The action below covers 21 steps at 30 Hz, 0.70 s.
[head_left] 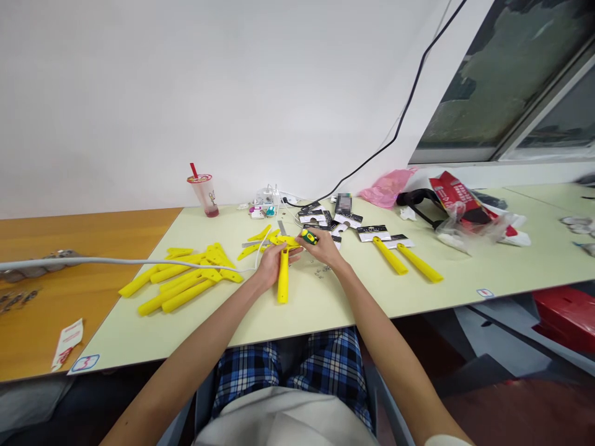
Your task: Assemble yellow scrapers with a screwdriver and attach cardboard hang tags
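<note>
My left hand [269,267] is closed around a yellow plastic scraper [283,285], its tubular handle pointing down toward me and its wide head away. In my right hand [326,249] is a screwdriver with a green and yellow handle [308,236], held at the right side of the scraper's head. The screwdriver's tip is too small to make out. To the left lies a pile of yellow scraper handles [186,291]. Smaller yellow head pieces [253,249] sit just beyond my left hand. Tiny metal screws or nuts [320,272] are scattered beside my right wrist.
Two yellow handles [421,263] lie at right, touching printed cards [373,233]. A cup with a straw [204,195] stands near the wall. A white cable [139,261] crosses the handle pile. Plastic bags and red packaging [458,195] lie at the back right.
</note>
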Available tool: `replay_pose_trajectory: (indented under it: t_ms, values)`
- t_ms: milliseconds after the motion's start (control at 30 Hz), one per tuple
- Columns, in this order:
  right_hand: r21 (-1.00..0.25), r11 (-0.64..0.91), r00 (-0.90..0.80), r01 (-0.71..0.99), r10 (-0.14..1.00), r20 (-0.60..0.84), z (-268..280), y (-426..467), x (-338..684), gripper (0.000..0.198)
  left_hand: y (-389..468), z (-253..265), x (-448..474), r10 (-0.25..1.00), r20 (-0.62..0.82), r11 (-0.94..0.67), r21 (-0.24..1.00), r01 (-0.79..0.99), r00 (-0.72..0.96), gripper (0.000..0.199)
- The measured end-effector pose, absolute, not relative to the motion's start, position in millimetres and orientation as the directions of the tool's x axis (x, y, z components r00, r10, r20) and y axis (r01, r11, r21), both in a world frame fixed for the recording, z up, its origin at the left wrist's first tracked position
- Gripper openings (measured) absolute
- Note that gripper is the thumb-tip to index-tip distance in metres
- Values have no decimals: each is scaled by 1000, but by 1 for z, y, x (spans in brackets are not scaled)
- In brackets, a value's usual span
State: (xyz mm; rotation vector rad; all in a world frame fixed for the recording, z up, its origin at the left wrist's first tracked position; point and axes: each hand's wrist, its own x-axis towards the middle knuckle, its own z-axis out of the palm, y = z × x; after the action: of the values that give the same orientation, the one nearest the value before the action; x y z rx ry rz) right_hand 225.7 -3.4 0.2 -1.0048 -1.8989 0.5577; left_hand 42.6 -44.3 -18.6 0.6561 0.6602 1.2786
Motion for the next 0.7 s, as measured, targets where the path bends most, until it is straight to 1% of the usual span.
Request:
replay_pose_trajectory:
  t_ms: [100,167,300,467,600,700]
  values:
    - [-711,568,-239,415,822,517,-1,-2,225,44,-44,-20,42,982,-55,163,737,-656,182,38]
    - [-715,566,-223,411,822,523,-1,-1,225,45,-43,-20,42,982,-53,160,734,-661,179,40]
    - [-720,566,-232,403,823,518,0,-3,225,45,-42,-21,41,984,-63,157,742,-652,164,38]
    - [-716,582,-274,386,813,514,0,-5,224,47,-42,-24,40,979,-71,176,764,-620,191,34]
    - [-710,594,-299,379,804,513,1,-5,225,48,-43,-24,41,981,-90,178,777,-604,173,28]
    - [-709,598,-310,373,801,512,2,-5,225,47,-44,-23,41,983,-89,170,783,-599,163,28]
